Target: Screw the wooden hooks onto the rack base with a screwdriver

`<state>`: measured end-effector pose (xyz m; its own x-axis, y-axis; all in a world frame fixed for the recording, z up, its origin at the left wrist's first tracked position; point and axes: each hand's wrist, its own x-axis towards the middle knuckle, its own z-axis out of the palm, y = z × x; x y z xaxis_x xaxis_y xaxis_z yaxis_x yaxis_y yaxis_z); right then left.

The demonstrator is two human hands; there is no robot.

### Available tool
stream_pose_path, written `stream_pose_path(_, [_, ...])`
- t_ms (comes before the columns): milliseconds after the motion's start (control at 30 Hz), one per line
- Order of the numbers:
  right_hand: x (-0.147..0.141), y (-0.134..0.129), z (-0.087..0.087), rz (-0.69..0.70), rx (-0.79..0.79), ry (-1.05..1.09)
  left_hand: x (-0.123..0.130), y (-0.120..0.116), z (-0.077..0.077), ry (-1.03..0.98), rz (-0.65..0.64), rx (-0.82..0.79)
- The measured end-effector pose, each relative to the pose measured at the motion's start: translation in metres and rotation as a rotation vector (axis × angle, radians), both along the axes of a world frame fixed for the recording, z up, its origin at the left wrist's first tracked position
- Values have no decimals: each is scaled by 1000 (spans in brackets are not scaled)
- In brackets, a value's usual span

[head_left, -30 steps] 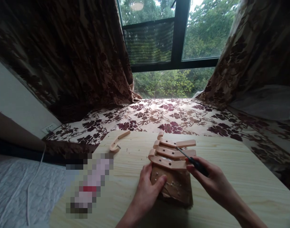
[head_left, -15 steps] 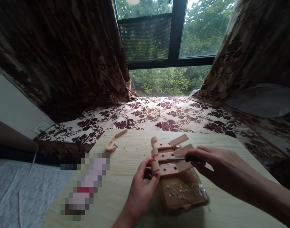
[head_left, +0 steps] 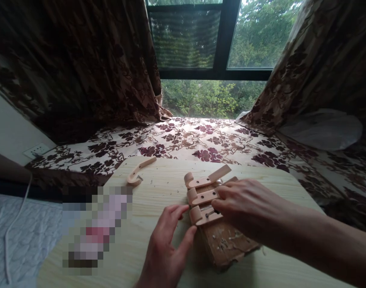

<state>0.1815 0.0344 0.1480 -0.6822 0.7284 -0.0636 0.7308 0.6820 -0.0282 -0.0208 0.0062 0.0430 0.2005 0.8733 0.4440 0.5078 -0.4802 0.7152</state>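
Three pale wooden hooks lie side by side across a taped brown cardboard box: the far hook (head_left: 203, 182), the middle hook (head_left: 202, 197) and the near hook (head_left: 197, 216). Dark screw heads show in them. My right hand (head_left: 239, 200) is closed around a screwdriver (head_left: 212, 212); its handle is hidden by the fingers, and its thin shaft points at the near hook's left screw. At the rounded left ends of the hooks, my left hand (head_left: 171, 236) is open, thumb and fingers apart. Whether its fingertips touch the near hook, I cannot tell.
The cardboard box (head_left: 227, 244) rests on a light wooden table (head_left: 159, 192). Another wooden hook (head_left: 137, 172) lies at the far left, with small dark bits scattered nearby. A pixelated pinkish item (head_left: 101, 228) is on the left. Behind are a floral-covered ledge (head_left: 183, 140) and a window.
The screwdriver went from lying over the middle hook to pointing at the near hook's screw, as my right hand turned over and moved left. My left hand loosened from the near hook.
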Motion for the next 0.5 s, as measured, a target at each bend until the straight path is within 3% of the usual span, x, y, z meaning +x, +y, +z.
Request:
stream_pose_path(67, [-8,1,9,31,-1,-52,-1,-9,7,82,-13,174])
stream_pose_path(133, [-16,2,19,78,-26,-128,1,-16,12,166,-153,280])
stream_pose_path(233, [-25,6,27,156,-11,-190,10,-20,6,413,-328,211])
stream_pose_path(367, [-26,15,20,246,85,-190,17,-16,-11,638,-313,54])
stream_pose_path(500, [-25,22,15,298,102,-180,19,-13,-5,795,-302,-171])
